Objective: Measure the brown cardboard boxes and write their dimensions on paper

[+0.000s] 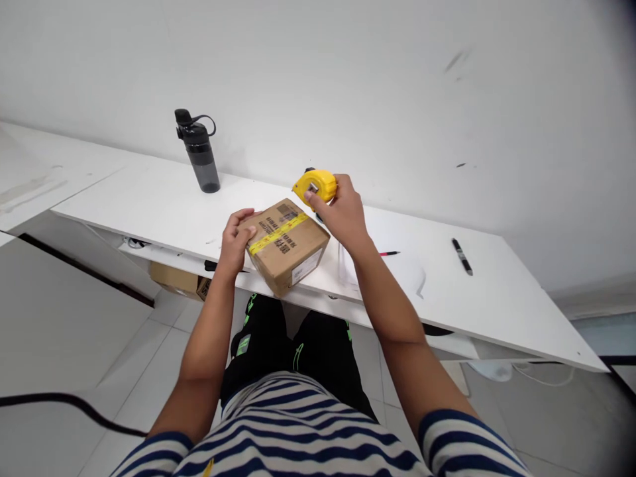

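A brown cardboard box [278, 255] with yellow tape across its top and a white label on one side sits tilted at the desk's front edge. My left hand [236, 238] grips its left side, thumb on top and fingers around the far corner. Just above the box's far right corner, my right hand [342, 209] holds a yellow tape measure [318, 183], thumb pressed on its face. No drawn-out blade can be made out. The box's underside is hidden.
A dark water bottle [201, 156] stands by the wall on the white desk [477, 311]. White paper [402, 268] with a red and black pen [390, 253] lies behind my right forearm. A black marker [462, 257] rests farther right. Another cardboard box [176, 279] is under the desktop.
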Motion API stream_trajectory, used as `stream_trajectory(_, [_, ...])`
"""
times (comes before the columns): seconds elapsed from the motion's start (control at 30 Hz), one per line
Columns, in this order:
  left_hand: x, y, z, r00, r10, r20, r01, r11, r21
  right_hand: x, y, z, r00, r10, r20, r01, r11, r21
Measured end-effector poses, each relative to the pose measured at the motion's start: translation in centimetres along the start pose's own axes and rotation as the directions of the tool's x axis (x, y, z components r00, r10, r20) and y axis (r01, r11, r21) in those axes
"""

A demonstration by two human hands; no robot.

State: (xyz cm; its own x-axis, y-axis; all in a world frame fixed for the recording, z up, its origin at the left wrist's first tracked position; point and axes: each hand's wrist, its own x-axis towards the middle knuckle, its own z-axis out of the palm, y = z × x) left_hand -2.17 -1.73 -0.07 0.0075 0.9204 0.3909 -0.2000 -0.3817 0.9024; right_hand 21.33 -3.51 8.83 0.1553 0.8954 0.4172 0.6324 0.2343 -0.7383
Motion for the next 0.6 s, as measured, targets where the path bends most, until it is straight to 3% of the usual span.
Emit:
stream_trajectory(0.07, [-1.1,-0.2,-0.7,0.991,0.07,-0.117,-0.075,0.996,-0.038,0.0,2.1,0.5,0.998,0.056,-0.032,-0.049,0.982,0.185])
stream_trajectory(0.13, [-2.0,-0.5,-1.2,0.95,0.157,-0.27,-0.178,0.983,-0.053,-0.7,3.9,1.7,0.994,0.11,-0.015,-0.098,0.937,0.335])
stream_trajectory(0.27, [-2.7,-1.6,-1.6,0.853,0.254,-0.456,-0.29,0.957,-0.009,-3.1,5.4,4.5,0.988,0.142,0.057,-0.153,0.891,0.428])
stream_trajectory(0.37, [-2.4,-3.2,-1.5,0.877,0.246,-0.413,-0.284,0.958,-0.031,-3.8,5.0,5.2,0.975,0.168,0.145,-0.222,0.764,0.606])
stream_trajectory(0.47, [-1.7,-4.9,-1.6,0.921,0.237,-0.311,-0.243,0.97,0.018,-3.1,4.5,4.0,0.952,0.123,0.281,-0.294,0.628,0.72])
stream_trajectory(0.6, [-1.0,-5.7,-1.6,0.968,0.148,-0.203,-0.076,0.943,0.325,-2.2,4.4,1.4,0.964,0.075,0.255,-0.242,0.639,0.73])
